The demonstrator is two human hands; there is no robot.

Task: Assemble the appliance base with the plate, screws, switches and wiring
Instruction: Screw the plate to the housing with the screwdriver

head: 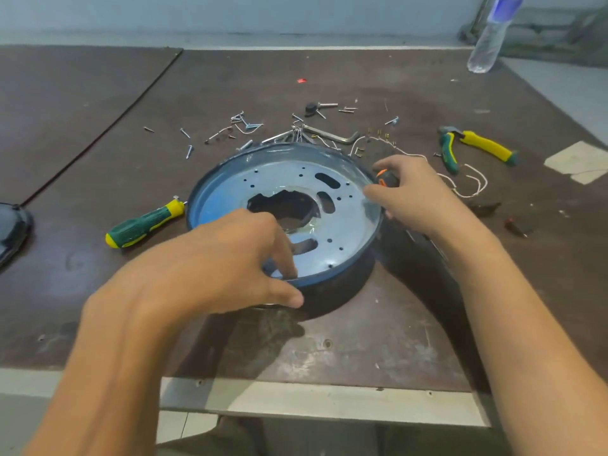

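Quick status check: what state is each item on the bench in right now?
Appliance base: on bench, plate seated inside.
Plate: no screws visible in its holes.
Left hand: gripping base's near rim.
Right hand: holding orange-tipped tool at far rim.
Green screwdriver: lying unused.
Pliers: lying unused.
Screws: scattered loose.
Water bottle: upright.

A dark brown worktable (329, 74) with a scuffed surface and a pale near edge fills the scene. Beyond its far edge runs a pale blue-grey wall (230, 11) in soft, even light.
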